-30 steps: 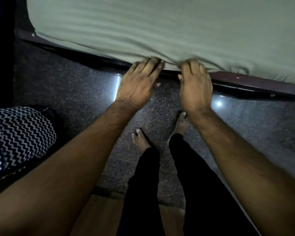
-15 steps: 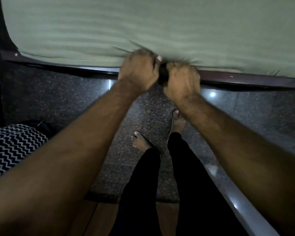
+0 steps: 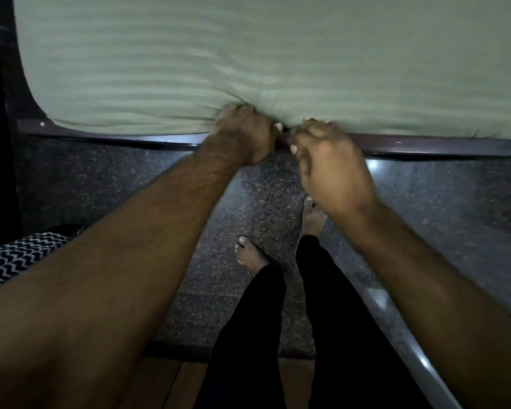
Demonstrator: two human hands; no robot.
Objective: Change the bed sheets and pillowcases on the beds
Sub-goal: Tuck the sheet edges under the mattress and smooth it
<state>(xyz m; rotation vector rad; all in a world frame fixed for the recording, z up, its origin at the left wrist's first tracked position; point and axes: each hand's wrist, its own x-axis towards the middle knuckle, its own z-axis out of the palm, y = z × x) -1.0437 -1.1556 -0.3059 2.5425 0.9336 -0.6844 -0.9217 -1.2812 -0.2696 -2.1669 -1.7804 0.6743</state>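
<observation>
A pale green bed sheet, soft cloth with faint woven stripes running left to right, covers the bed across the far half of the view, its rounded corner at the far left. Nearer, a dark speckled stone floor with a polished, glinting surface runs under the bed, meeting a strip of wood flooring at the near edge. A glossy dark brown bed frame rail lines the sheet's near edge. At the near left lies a black-and-white zigzag-patterned cloth. The sheet's near edge bunches into puckered folds at centre, where both hands meet it. The left hand has its fingers curled into the gathered cloth, gripping it. The right hand, just beside it, curls its fingers at the sheet's edge above the rail; whether they pinch cloth I cannot tell.
</observation>
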